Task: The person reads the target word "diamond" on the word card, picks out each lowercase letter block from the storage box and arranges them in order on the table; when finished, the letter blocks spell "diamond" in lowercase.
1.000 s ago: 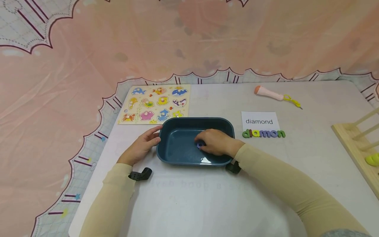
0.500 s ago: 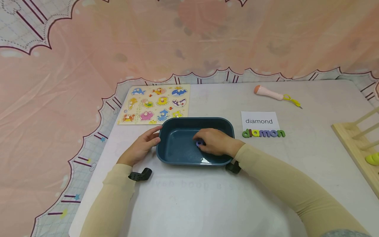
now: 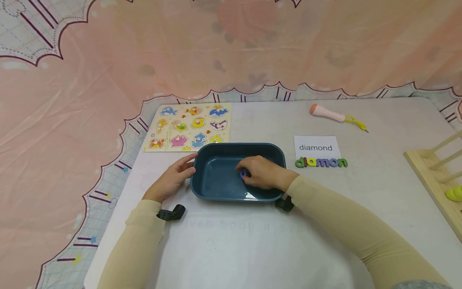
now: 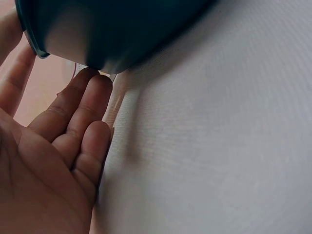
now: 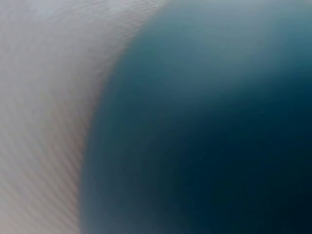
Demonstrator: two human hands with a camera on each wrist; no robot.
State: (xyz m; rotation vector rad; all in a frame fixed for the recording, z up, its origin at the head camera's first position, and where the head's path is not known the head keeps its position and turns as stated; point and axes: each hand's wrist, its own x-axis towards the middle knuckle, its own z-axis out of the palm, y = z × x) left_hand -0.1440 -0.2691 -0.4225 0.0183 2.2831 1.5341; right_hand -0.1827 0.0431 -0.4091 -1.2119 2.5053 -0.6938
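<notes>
A dark blue plastic basin [image 3: 216,182] sits at the middle of the table. My left hand [image 3: 169,180] rests against its left end, thumb and fingers lying along the outer wall. In the left wrist view that hand's fingers [image 4: 92,102] look fairly straight beside the basin wall [image 4: 73,34]. Inside the basin, my right hand [image 3: 265,172] pinches a small blue-purple toy letter [image 3: 243,174] with a round hole; the fingers cover part of it. The right wrist view shows only the blurred basin side [image 5: 146,122].
Right of the basin lies a card [image 3: 315,146] printed "diamond", with colourful letters [image 3: 322,163] reading "diamon" along its lower edge. An animal peg puzzle [image 3: 187,126] lies behind the basin. A pink handle with yellow cord [image 3: 330,114] is at the back; a wooden rack [image 3: 436,180] stands far right.
The purple letter has shifted and turned slightly between my right fingers. My left hand and the basin have stayed in place.
</notes>
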